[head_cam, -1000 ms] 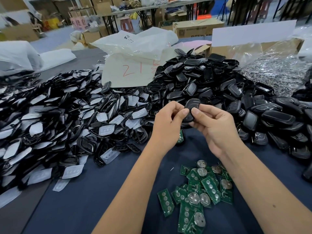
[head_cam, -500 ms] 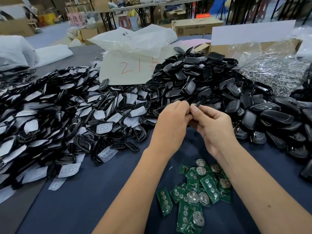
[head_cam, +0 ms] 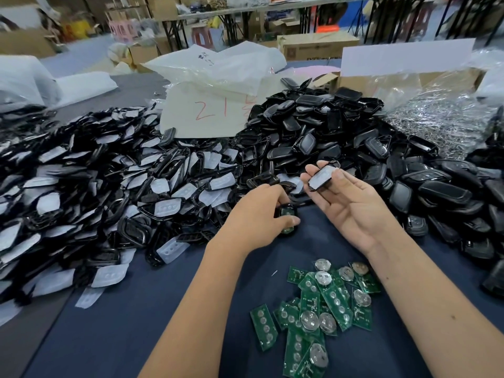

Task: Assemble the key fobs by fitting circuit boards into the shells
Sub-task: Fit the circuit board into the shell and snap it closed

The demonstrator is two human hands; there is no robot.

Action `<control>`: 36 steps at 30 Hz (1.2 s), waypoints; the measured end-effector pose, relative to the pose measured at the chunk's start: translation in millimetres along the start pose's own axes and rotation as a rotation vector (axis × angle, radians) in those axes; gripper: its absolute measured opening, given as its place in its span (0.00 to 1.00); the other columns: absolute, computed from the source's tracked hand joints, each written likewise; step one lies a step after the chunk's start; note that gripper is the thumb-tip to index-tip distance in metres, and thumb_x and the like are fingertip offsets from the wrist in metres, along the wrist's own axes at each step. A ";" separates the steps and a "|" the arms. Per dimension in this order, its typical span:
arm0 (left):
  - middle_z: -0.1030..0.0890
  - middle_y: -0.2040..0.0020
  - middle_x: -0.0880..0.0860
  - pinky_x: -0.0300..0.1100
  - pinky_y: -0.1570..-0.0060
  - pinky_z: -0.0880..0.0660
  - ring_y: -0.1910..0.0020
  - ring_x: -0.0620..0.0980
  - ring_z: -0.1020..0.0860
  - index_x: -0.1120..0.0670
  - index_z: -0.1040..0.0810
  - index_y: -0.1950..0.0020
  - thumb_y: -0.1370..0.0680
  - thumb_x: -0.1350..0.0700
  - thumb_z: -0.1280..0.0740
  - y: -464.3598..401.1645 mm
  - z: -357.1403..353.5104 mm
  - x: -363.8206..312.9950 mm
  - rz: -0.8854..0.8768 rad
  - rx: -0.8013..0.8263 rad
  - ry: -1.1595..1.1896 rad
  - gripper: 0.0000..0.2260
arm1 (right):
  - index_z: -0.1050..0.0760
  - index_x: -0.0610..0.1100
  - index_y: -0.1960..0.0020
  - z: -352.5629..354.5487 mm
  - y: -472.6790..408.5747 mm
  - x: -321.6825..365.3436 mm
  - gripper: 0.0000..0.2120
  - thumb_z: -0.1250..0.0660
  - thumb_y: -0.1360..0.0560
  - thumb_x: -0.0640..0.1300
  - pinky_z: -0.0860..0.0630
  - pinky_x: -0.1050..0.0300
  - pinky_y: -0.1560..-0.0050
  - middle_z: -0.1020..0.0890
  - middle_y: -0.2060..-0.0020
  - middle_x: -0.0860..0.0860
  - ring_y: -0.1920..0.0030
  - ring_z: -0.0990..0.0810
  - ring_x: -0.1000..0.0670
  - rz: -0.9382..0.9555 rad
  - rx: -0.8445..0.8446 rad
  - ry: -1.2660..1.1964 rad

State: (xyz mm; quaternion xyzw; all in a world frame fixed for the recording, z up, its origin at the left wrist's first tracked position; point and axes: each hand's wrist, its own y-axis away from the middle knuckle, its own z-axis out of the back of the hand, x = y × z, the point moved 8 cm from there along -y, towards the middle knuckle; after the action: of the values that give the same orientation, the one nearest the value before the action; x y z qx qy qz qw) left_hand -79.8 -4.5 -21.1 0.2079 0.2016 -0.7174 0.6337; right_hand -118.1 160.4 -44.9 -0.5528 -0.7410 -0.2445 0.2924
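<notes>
Head view: half a second ago both hands met at one black fob and pressed it together in front of the pile; now they have parted. The right hand (head_cam: 351, 205) has turned palm up, its fingers (head_cam: 313, 173) loosely curled under a shell half (head_cam: 323, 176) whose pale button pad faces the camera, the thumb lying along its near edge. The left hand (head_cam: 259, 216) has dropped to the blue counter (head_cam: 163, 309) and curls over a second shell (head_cam: 286, 214) with a green circuit board (head_cam: 287, 227) showing inside it. I judge that the two halves did not close, or were pulled apart to check the board, so this fob is not yet finished and the board probably needs seating before the halves are pressed again.

Loose boards lie in a heap (head_cam: 319, 309) near the wrists, several with round coin cells on top. Shell halves with white pads (head_cam: 109, 192) pile to the left, closed black shells (head_cam: 327, 137) behind and to the right.

How the board sits in the lower shell is hard to tell, because the left fingers cover most of it; only its near end shows. A small ring at the far tip of the right-hand shell is blurred. The silvery contents of the clear bag (head_cam: 436, 118) at far right cannot be made out, and the piles run off both sides of the frame.
</notes>
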 end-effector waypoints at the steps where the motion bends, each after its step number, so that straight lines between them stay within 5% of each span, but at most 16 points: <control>1: 0.24 0.51 0.44 0.45 0.53 0.27 0.53 0.46 0.24 0.46 0.26 0.46 0.24 0.46 0.25 -0.5 -0.3 0.1 0.003 -0.003 0.038 0.13 | 0.19 0.37 0.39 0.1 0.0 -0.3 0.14 0.34 0.21 0.41 0.17 0.49 0.41 0.15 0.39 0.39 0.36 0.17 0.39 -0.006 0.007 -0.008; 7: 0.19 0.56 0.56 0.42 0.72 0.24 0.70 0.52 0.19 0.49 0.29 0.48 0.18 0.58 0.31 1.0 7.0 5.7 0.125 -0.222 0.661 0.07 | 0.16 0.41 0.42 -3.5 1.9 -0.6 0.12 0.32 0.24 0.41 0.17 0.55 0.44 0.13 0.49 0.46 0.47 0.14 0.50 0.000 0.007 0.072; 10: 0.19 0.58 0.56 0.38 0.69 0.23 0.71 0.49 0.19 0.50 0.25 0.45 0.16 0.61 0.33 2.1 -1.0 9.7 0.238 -0.252 0.974 0.05 | 0.19 0.38 0.40 -10.4 4.8 -2.4 0.15 0.32 0.25 0.40 0.17 0.58 0.48 0.13 0.51 0.45 0.49 0.14 0.50 0.015 0.037 0.179; 13: 0.20 0.45 0.60 0.39 0.62 0.19 0.67 0.46 0.16 0.52 0.23 0.40 0.17 0.67 0.36 0.5 -6.6 14.0 0.318 -0.259 1.134 0.12 | 0.19 0.36 0.40 -15.1 7.1 -4.3 0.16 0.30 0.26 0.39 0.17 0.57 0.47 0.13 0.50 0.44 0.48 0.14 0.48 0.021 0.059 0.255; 28: 0.14 0.52 0.56 0.42 0.60 0.17 0.59 0.51 0.13 0.56 0.18 0.47 0.20 0.68 0.31 -1.3 -4.6 15.8 0.273 -0.311 1.131 0.08 | 0.17 0.35 0.42 -10.1 5.1 -5.1 0.17 0.28 0.29 0.41 0.17 0.56 0.46 0.13 0.46 0.40 0.45 0.14 0.46 0.026 0.008 0.306; 36: 0.14 0.58 0.48 0.46 0.61 0.15 0.53 0.47 0.15 0.51 0.15 0.54 0.23 0.64 0.25 3.0 7.6 -0.1 0.051 -0.412 0.723 0.08 | 0.15 0.37 0.46 -4.2 6.2 -4.9 0.16 0.24 0.32 0.43 0.16 0.57 0.51 0.12 0.49 0.40 0.48 0.13 0.45 0.072 -0.074 0.352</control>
State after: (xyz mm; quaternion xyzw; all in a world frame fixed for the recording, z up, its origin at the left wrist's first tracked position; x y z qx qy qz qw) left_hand -77.2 -9.0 -14.8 0.3201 0.5454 -0.5268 0.5680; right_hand -110.3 155.9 -45.2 -0.5382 -0.6485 -0.3541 0.4055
